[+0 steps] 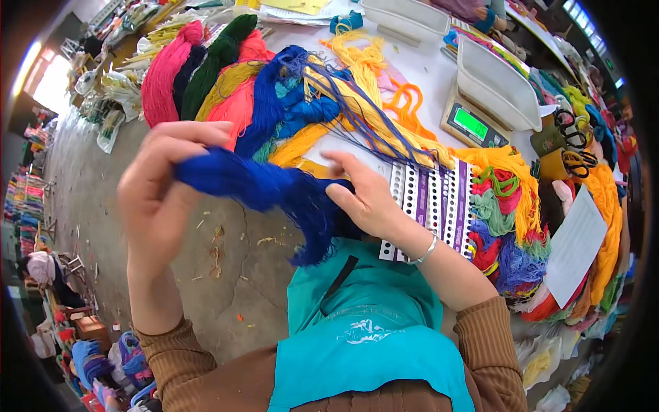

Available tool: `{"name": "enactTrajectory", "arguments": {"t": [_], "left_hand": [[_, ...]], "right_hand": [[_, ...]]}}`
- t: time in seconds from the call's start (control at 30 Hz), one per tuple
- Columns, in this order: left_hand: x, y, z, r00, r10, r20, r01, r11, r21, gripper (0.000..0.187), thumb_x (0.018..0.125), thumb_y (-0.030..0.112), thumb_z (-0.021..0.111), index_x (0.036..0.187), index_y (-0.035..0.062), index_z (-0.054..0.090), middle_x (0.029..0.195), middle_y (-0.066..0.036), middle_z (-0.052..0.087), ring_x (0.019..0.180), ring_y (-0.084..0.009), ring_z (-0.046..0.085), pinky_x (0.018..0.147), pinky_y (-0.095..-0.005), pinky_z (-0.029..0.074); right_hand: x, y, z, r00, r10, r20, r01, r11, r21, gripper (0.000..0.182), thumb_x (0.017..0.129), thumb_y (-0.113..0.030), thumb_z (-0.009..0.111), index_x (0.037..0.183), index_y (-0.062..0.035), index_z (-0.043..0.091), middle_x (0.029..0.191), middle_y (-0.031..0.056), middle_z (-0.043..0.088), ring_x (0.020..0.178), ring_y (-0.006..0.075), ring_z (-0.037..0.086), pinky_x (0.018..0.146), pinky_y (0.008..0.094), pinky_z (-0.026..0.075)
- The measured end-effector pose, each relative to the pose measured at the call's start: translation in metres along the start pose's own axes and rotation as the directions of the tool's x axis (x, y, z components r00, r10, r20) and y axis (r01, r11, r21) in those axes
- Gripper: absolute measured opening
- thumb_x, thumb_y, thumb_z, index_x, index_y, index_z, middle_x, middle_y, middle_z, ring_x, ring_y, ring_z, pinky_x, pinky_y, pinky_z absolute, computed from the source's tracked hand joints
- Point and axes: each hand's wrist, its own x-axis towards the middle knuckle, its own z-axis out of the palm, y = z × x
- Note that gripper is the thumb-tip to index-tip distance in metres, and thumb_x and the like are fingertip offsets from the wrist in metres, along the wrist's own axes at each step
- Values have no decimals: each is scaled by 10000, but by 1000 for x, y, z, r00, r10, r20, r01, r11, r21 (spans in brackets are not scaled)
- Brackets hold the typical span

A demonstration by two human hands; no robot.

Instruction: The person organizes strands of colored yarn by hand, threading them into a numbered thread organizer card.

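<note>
A skein of royal blue yarn (pixel 237 180) is stretched across in front of me above the floor, its darker loose end hanging over my apron. My left hand (pixel 156 182) is closed round its left end, slightly blurred. My right hand (pixel 365 196) is at the other end, the dark blue strands running behind the thumb; its lower fingers are hidden. Just beyond, more skeins in blue (pixel 271 96), coral (pixel 233 113), pink (pixel 171 75), green (pixel 220 62) and yellow (pixel 371 103) lie piled on the table. White-and-purple cards with punched holes (pixel 456 199) lie beside my right wrist.
A digital scale with a green display (pixel 471 123) stands right of the pile, a white plastic tray (pixel 498 86) on it. Another tray (pixel 408 17) sits farther back. Scissors (pixel 580 163) rest in holders at right, near mixed yarn (pixel 508 233) and a paper sheet (pixel 576 244).
</note>
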Motion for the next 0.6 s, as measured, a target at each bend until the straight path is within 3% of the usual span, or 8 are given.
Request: {"name": "enactTrajectory", "arguments": {"t": [0.03, 0.13, 0.23, 0.27, 0.3, 0.4, 0.47, 0.6], "left_hand": [[6, 3, 4, 994, 27, 108, -39, 993, 113, 103, 800, -31, 632, 901, -29, 609, 1095, -149, 637, 1095, -298, 630, 953, -387, 481], [22, -2, 28, 955, 29, 294, -74, 987, 143, 206, 697, -94, 596, 888, -19, 607, 1084, -145, 638, 1120, -327, 618, 972, -415, 473], [46, -30, 35, 888, -34, 459, 59, 997, -40, 304, 723, -109, 569, 1010, -21, 614, 1123, -125, 630, 1208, -299, 565, 1055, -413, 409], [56, -44, 36, 854, -45, 518, 123, 986, -116, 350, 741, -105, 569, 1077, -19, 620, 1146, -113, 625, 1233, -281, 546, 1078, -403, 387], [66, -59, 34, 839, -179, 514, 301, 939, -166, 409, 802, -58, 561, 1208, -20, 590, 1206, -86, 610, 1255, -215, 516, 1103, -374, 356], [116, -131, 28, 914, -341, 221, 324, 939, 112, 274, 908, 120, 569, 1118, -32, 656, 1070, -35, 662, 1014, -107, 575, 924, -262, 443], [150, -184, 29, 938, -336, 79, 278, 871, 406, 278, 894, 180, 590, 1047, -38, 670, 956, -97, 702, 918, -179, 646, 855, -299, 492], [206, -266, 50, 944, -316, 99, 77, 499, 863, 351, 850, 307, 597, 1004, 10, 706, 1018, -240, 682, 976, -367, 658, 863, -431, 525]], "right_hand": [[9, 14, 2, 970, -237, -51, 233, 970, -68, 629, 861, -383, 663, 1365, -71, 454, 1251, 189, 558, 1142, 344, 546, 960, 404, 448], [21, -35, -6, 951, -308, 8, 292, 908, 302, 723, 765, -290, 786, 1363, -50, 459, 1251, 175, 542, 1205, 299, 517, 1012, 383, 414], [19, -38, 3, 936, -45, 348, -121, 889, 442, 452, 839, -261, 725, 1196, -38, 561, 903, 91, 625, 792, 230, 621, 743, 332, 505], [20, -29, 16, 957, -45, 285, -113, 851, 513, 325, 875, -241, 684, 1107, -36, 584, 778, 34, 592, 665, 160, 571, 627, 297, 473], [17, -21, 14, 935, 58, 349, -256, 792, 554, 281, 899, -191, 658, 1114, -27, 583, 816, 23, 588, 705, 117, 557, 652, 270, 464], [22, 2, 4, 880, 228, 417, -450, 682, 577, 209, 929, -147, 618, 1087, -12, 591, 812, 7, 576, 696, 73, 528, 645, 242, 435], [29, 19, -1, 852, 267, 450, -506, 640, 578, 206, 927, -144, 616, 1073, -2, 587, 802, 6, 576, 684, 77, 533, 647, 242, 437], [32, 19, -5, 797, 241, 554, -540, 695, 474, 214, 924, -140, 623, 1114, -52, 580, 828, 2, 579, 725, 71, 550, 693, 249, 466]]}}
